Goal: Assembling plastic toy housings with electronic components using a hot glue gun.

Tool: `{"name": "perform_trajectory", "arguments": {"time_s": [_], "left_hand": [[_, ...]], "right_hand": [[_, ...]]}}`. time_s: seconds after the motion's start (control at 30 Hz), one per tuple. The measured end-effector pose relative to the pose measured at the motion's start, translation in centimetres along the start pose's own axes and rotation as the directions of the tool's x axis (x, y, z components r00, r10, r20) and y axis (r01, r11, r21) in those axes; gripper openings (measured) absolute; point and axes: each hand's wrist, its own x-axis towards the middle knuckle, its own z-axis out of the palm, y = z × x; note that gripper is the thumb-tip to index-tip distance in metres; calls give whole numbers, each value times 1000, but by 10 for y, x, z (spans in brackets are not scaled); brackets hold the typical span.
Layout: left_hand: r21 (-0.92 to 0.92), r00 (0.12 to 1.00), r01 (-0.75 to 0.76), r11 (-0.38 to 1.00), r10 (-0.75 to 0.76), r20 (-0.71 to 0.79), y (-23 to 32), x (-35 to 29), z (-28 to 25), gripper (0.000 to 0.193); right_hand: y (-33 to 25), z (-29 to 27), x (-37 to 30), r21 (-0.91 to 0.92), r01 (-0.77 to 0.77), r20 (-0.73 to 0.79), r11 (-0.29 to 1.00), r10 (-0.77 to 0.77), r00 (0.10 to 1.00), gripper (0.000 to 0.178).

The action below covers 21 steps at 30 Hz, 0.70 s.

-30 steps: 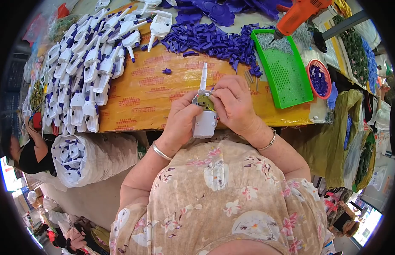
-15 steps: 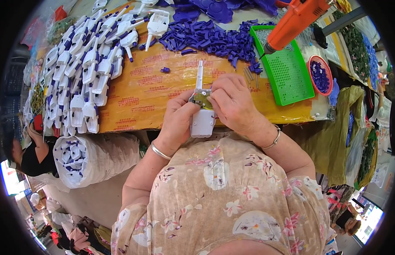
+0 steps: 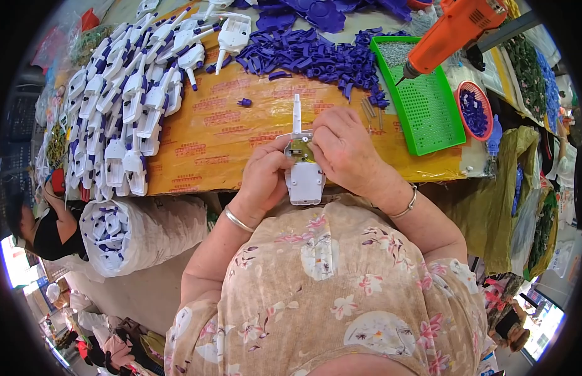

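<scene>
Centre of frame, above the table edge: white plastic toy gun (image 3: 301, 164), nozzle up, inner workings exposed. Left hand (image 3: 264, 178) closed round its left side; right hand (image 3: 344, 150) closed on the right, fingertips pressing at the open mechanism. Probably light, stiff, smooth; best held by the broad lower body, not the thin nozzle. Purple parts (image 3: 316, 56) heaped upper centre.

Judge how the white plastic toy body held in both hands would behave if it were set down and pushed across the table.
The white toy body looks like a rigid moulded shell, so it would probably slide rather than bend. Its flat, blocky base suggests that it would not roll. The thin spout at its top could snag or snap if knocked. The left hand and right hand grip it easily, so it is probably light.
</scene>
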Motion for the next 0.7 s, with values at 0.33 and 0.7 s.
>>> {"name": "perform_trajectory", "arguments": {"time_s": [0.33,0.7], "left_hand": [[-6,999,17,1000,-17,50,-4,3,-8,48],[63,1000,24,998,-25,19,2,6,3,34]], "right_hand": [[1,3,4,4,49,60,999,-49,997,9],[10,-7,5,23,29,84,999,-31,996,11]]}}
